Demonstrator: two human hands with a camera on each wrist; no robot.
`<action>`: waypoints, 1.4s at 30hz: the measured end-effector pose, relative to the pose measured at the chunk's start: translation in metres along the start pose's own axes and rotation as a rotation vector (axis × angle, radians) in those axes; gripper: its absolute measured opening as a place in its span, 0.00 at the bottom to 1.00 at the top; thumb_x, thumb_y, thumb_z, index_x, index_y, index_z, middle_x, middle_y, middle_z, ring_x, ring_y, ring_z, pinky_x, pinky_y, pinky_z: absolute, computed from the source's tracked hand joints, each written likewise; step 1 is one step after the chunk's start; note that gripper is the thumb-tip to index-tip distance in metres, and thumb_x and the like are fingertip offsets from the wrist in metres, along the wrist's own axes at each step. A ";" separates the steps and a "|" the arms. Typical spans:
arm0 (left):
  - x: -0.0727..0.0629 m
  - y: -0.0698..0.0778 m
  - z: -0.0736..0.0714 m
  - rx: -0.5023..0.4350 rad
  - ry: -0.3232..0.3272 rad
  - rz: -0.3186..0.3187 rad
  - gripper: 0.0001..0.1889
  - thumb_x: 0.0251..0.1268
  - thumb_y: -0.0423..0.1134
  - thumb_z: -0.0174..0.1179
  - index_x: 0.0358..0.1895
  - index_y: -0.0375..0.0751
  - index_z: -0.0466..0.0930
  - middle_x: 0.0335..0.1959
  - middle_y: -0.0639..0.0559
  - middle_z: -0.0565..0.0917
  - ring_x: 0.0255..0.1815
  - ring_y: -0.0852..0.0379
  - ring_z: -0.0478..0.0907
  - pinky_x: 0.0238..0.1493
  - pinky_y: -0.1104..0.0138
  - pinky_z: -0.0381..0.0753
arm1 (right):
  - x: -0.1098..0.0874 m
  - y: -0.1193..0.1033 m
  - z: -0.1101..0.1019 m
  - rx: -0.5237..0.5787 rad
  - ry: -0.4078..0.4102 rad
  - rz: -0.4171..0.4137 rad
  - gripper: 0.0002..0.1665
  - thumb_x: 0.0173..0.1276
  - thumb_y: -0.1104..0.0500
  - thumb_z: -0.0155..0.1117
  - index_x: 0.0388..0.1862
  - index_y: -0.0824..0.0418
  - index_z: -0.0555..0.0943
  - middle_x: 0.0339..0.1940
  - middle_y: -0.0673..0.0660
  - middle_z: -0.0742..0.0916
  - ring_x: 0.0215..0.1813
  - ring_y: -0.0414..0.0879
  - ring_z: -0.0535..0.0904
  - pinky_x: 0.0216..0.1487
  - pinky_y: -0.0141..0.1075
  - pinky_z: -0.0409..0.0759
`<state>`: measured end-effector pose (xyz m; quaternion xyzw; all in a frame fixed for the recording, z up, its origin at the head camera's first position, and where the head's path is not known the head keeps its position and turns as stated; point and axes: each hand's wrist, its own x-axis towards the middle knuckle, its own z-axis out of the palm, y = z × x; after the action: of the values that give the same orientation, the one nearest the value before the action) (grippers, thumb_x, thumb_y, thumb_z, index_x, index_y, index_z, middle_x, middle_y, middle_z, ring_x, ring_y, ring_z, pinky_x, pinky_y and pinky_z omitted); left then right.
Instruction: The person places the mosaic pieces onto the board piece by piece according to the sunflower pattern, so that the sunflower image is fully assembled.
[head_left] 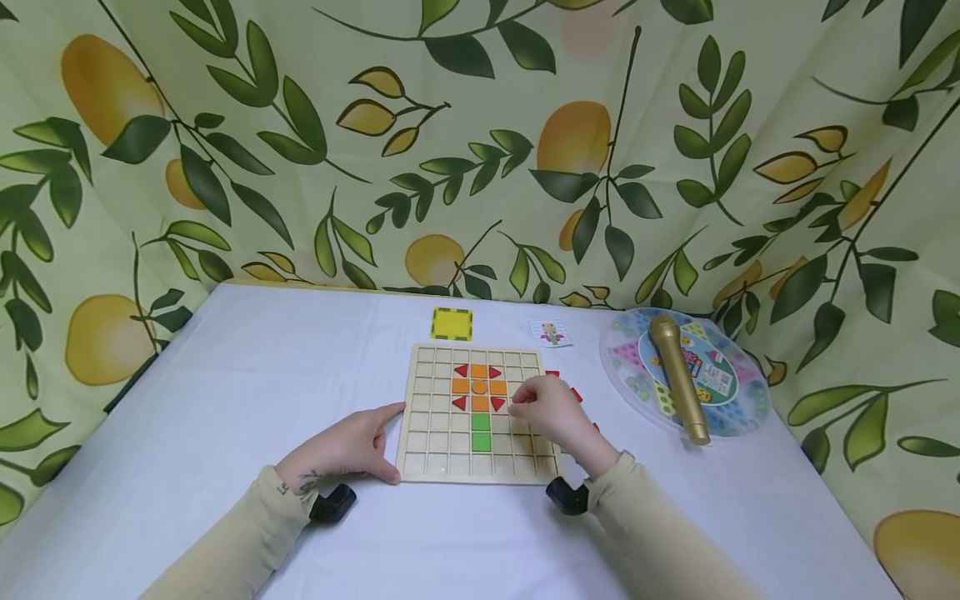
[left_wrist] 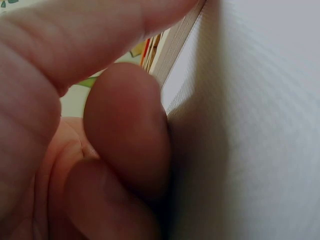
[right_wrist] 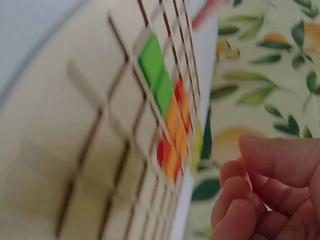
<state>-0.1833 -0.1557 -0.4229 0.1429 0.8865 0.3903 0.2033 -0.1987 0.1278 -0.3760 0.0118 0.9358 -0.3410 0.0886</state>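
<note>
- My left hand (head_left: 345, 450) rests flat against the grid board's (head_left: 431, 433) left edge, steadying it — fingers relaxed.
- Flower pattern (head_left: 479, 400) sits mid-board, partly filled.
- My right hand (head_left: 551, 412) hovers curled over the right cells; I cannot tell whether it pinches a piece — next, I judge, careful seating beside the red triangles (head_left: 497, 403).

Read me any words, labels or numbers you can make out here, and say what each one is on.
No text can be read.
Round plastic case: printed label under the gold microphone, too small and blurred.
Small card: only a picture.
Left hand: wrist tattoo, unreadable.
</note>
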 end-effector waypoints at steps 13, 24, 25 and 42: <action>0.000 -0.001 -0.001 -0.006 0.006 -0.013 0.56 0.28 0.37 0.78 0.70 0.37 0.56 0.15 0.50 0.73 0.14 0.59 0.67 0.16 0.70 0.64 | -0.014 0.061 -0.025 -0.200 -0.077 0.071 0.16 0.50 0.64 0.71 0.40 0.62 0.84 0.28 0.54 0.78 0.31 0.45 0.71 0.29 0.33 0.72; 0.001 -0.002 0.000 -0.006 0.000 -0.010 0.56 0.29 0.37 0.78 0.70 0.38 0.56 0.16 0.50 0.73 0.14 0.59 0.67 0.16 0.69 0.64 | -0.011 0.071 -0.020 -0.233 -0.086 0.045 0.11 0.47 0.65 0.73 0.26 0.61 0.78 0.23 0.54 0.76 0.28 0.46 0.70 0.27 0.34 0.69; 0.001 -0.001 0.000 -0.005 0.000 -0.009 0.56 0.29 0.37 0.78 0.70 0.38 0.56 0.16 0.50 0.73 0.14 0.59 0.67 0.16 0.69 0.64 | -0.011 0.071 -0.020 -0.222 -0.089 0.046 0.12 0.47 0.66 0.73 0.24 0.61 0.76 0.22 0.54 0.76 0.27 0.46 0.70 0.26 0.34 0.69; 0.001 0.000 -0.001 0.001 -0.006 0.002 0.55 0.30 0.37 0.77 0.70 0.37 0.56 0.15 0.51 0.73 0.13 0.59 0.67 0.16 0.69 0.64 | -0.020 0.017 0.000 0.259 -0.189 0.044 0.06 0.60 0.67 0.63 0.37 0.64 0.83 0.23 0.55 0.81 0.20 0.43 0.74 0.25 0.32 0.77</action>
<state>-0.1849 -0.1559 -0.4232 0.1448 0.8860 0.3896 0.2054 -0.1776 0.1418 -0.3832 0.0115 0.8710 -0.4564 0.1814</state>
